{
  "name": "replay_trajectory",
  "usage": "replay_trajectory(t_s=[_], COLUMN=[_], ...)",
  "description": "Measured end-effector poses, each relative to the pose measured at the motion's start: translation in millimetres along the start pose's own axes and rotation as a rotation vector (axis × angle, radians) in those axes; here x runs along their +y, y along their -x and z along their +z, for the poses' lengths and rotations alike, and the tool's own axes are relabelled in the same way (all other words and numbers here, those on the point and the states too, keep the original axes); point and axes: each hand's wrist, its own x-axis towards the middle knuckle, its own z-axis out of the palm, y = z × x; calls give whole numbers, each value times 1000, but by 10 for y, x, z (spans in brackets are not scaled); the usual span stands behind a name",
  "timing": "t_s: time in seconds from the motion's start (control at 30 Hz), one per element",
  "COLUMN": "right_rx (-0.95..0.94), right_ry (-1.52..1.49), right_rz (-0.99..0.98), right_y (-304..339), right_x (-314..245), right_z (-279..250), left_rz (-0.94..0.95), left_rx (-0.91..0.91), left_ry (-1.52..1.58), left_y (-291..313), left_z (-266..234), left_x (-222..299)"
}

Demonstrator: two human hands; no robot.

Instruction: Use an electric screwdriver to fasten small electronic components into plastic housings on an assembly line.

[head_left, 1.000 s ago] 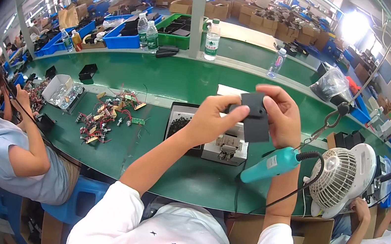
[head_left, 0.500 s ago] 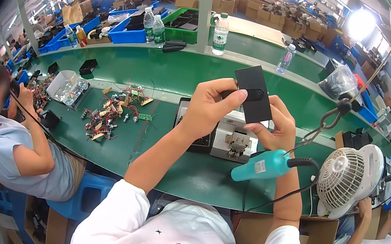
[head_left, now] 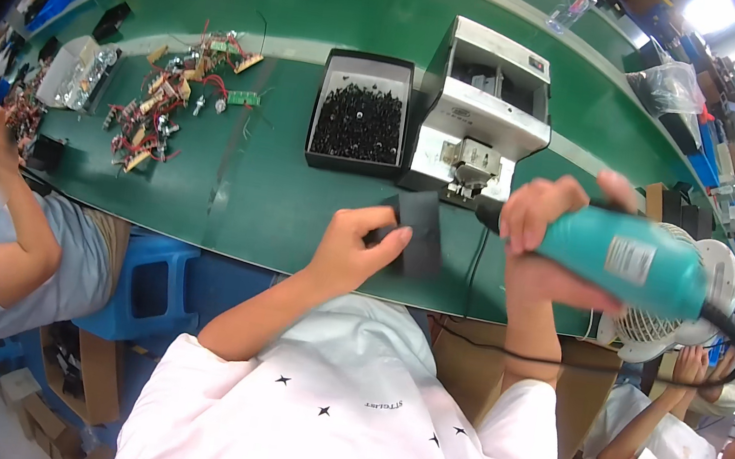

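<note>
My left hand [head_left: 351, 248] is closed around one side of a flat black plastic case [head_left: 421, 237], held low above the near part of the green bench. My right hand [head_left: 539, 224], slightly blurred, grips a teal electric screwdriver [head_left: 636, 258] by its front end, with the dark tip directed left. Just beyond that tip stands a silver screw feeder [head_left: 477, 118] with a small metal mechanism at its front. Left of the feeder, an open black box [head_left: 312, 142] contains a heap of small dark screws.
Wired circuit boards [head_left: 160, 102] lie piled on the bench [head_left: 253, 176] at the left, beside a white tray [head_left: 60, 74] of small parts. A white fan [head_left: 719, 265] stands at the right, behind the screwdriver's cord. People sit on both sides; a blue stool [head_left: 148, 283] is at the left.
My right hand has let go of the black case and taken hold of the hanging screwdriver, now tilted sideways. My left hand has lowered the case toward me. The view has tipped downward.
</note>
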Motion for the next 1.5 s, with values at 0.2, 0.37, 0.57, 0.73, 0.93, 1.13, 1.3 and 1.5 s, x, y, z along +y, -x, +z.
replay_trajectory(t_s=[0.2,0.37,0.57,0.73,0.93,1.13,1.3,1.5], right_rx=[85,166,156,117,20,51,-41,-90], right_ry=[9,153,236,-80,-261,-194,-149,-102], right_rz=[88,181,203,378,198,255,262,264], right_y=[-194,-195,-218,-251,-194,-152,-129,-109], right_x=[256,231,231,65,-172,-117,-48,-20], right_z=[-20,38,82,164,379,403,367,409], left_rz=[47,83,90,66,94,105,97,121], left_rx=[86,68,61,64,73,76,77,89], left_ry=[30,56,56,53,41,39,45,50], left_y=[46,50,54,41,32,31,33,29], left_z=[116,124,123,113,119,126,135,153], left_x=[-157,-165,-203,-199,-169,-189,-191,-221])
